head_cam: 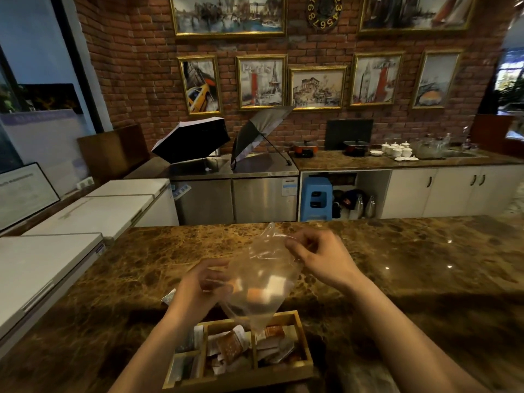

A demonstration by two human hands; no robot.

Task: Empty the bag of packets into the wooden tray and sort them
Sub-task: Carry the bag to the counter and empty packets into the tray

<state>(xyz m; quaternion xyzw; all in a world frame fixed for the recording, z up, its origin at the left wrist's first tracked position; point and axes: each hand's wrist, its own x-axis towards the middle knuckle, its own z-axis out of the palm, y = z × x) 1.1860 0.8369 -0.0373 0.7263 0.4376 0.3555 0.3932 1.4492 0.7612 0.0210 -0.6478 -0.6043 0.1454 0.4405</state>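
A clear plastic bag [262, 282] hangs upside down over the wooden tray [304, 340], its lower end just above the tray's middle. My left hand [200, 290] grips the bag's left side and my right hand [317, 256] pinches its upper right corner. An orange and a white packet [265, 290] still show inside the bag. The tray has several compartments, and loose orange, white and silver packets [231, 348] lie mixed in them.
The tray sits on a brown marbled counter [411, 279]. A silver packet [168, 297] lies on the counter just left of my left wrist. White chest freezers [56, 251] stand to the left. A far counter with pots and cups runs behind.
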